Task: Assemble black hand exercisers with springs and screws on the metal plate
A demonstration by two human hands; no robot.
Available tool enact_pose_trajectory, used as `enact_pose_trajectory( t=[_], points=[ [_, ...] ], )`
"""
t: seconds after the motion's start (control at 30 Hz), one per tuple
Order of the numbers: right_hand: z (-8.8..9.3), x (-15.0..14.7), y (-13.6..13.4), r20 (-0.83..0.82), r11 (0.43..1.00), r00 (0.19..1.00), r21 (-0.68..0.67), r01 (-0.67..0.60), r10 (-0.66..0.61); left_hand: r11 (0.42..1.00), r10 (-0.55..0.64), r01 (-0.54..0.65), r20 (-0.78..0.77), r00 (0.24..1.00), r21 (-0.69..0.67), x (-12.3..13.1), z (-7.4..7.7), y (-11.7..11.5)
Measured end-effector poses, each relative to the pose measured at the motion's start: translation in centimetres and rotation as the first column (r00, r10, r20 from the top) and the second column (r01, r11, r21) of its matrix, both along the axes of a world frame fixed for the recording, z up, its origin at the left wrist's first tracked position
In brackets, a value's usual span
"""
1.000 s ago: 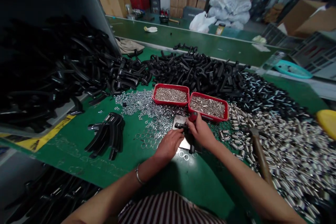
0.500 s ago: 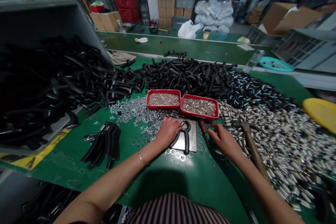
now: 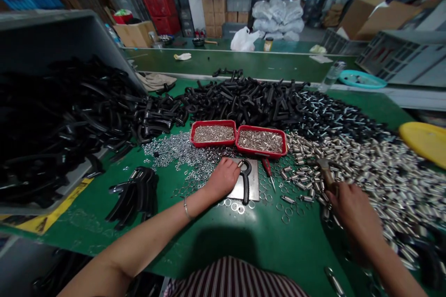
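Note:
My left hand is closed on a black curved handle piece with a ring-shaped head, holding it down on a flat metal plate. A small metal pin shows by its fingertips, at the ring. To the right, my right hand is wrapped round the wooden handle of a hammer, whose head lies among the silver springs. Between the hands rests a red-handled screwdriver or awl, with flat rings scattered around the plate.
Two red trays of small metal parts stand behind the plate. Loose nuts lie to their left. A heap of black handles spreads across the back. A grey bin stands left, near a bundle of handles. A yellow lid lies right.
My right hand has moved right and towards me, from beside the screwdriver to the hammer handle, which it now grips. My left hand stays on the handle piece.

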State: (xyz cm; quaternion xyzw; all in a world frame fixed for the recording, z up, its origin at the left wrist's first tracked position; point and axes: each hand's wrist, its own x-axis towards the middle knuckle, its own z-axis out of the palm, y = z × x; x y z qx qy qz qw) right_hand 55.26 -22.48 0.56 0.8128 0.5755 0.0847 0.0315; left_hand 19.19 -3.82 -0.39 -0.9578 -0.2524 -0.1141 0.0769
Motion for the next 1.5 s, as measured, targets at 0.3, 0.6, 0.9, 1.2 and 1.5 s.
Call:
enact_pose_trajectory(
  t=[0.3,0.6,0.9,1.2,1.5],
  points=[
    [0.4,3.8,1.3,-0.167,0.998,0.984,0.043,-0.054,0.060,0.997,0.004,-0.006,-0.015,1.000,-0.073,-1.7,-0.2,-1.2],
    [2.4,2.7,1.2,-0.195,0.991,0.975,0.109,-0.082,0.102,0.995,0.050,-0.058,-0.098,0.994,-0.075,-1.9,0.0,-2.2],
    [6.2,-6.4,0.7,-0.860,1.000,0.510,0.014,-0.023,0.024,0.995,0.072,-0.080,-0.122,0.990,-0.062,-2.5,-0.5,-2.7],
    [3.5,-10.5,1.0,-0.837,0.984,0.523,0.089,-0.156,0.158,0.965,0.145,-0.113,0.127,0.981,-0.235,-0.5,0.1,0.1],
    [2.6,-10.8,-0.5,-0.883,0.995,0.462,0.045,-0.085,0.080,0.999,0.028,-0.027,0.034,0.999,-0.040,0.8,0.9,0.4]
  ],
)
